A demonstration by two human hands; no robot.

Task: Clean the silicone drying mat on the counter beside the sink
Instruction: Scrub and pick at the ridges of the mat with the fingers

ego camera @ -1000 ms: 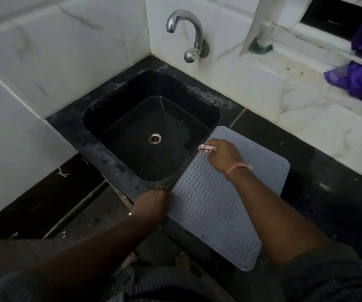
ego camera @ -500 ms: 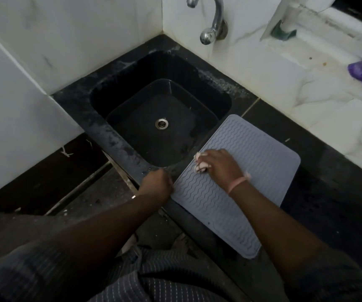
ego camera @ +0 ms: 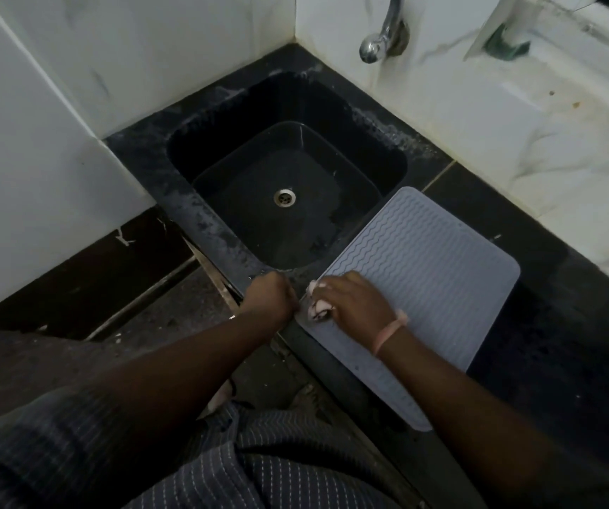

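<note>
Drying mat (ego camera: 424,273), right hand (ego camera: 354,303) pressing cloth (ego camera: 316,306), left hand (ego camera: 270,299) gripping its corner

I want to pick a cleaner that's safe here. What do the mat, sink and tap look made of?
The mat: matte grey, wavy raised ribs, likely silicone. The sink: black, dull sheen, whitish residue at the rim, possibly stone or composite. The tap: shiny, mirror-like, probably chromed metal.

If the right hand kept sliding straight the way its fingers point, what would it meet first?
The right hand, holding a small cloth on the drying mat, points toward the mat's near-left edge. Just past that edge sits the left hand, so it would likely meet that first, though the gap is hard to judge.
</note>
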